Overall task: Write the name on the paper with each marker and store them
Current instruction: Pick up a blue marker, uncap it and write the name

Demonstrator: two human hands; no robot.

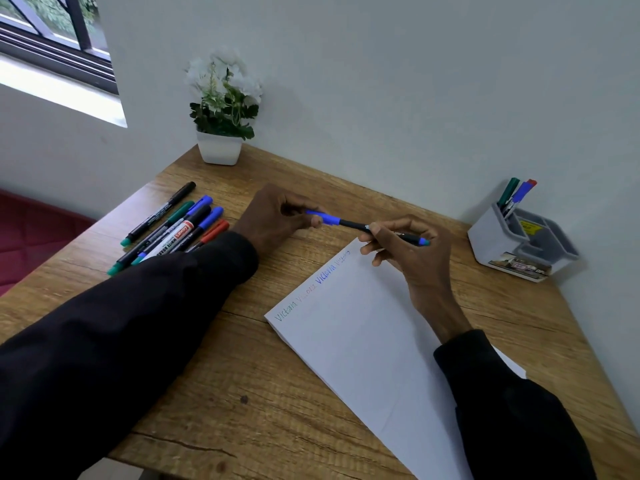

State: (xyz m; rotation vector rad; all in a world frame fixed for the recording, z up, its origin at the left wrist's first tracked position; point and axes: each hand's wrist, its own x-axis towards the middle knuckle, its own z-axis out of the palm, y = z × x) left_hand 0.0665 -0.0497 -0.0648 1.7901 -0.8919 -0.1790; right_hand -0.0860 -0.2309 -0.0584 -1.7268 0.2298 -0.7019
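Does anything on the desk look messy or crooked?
Yes. The paper lies slanted across the table, and the markers on the left sit in a loose, overlapping pile. Nothing looks spilled or broken.

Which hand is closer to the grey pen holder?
Right. The right hand, holding the blue marker, is left of the pen holder; the left hand grips the cap farther left.

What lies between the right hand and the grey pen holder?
Bare table, save the blue end of the marker poking past the right hand toward the pen holder; head view.
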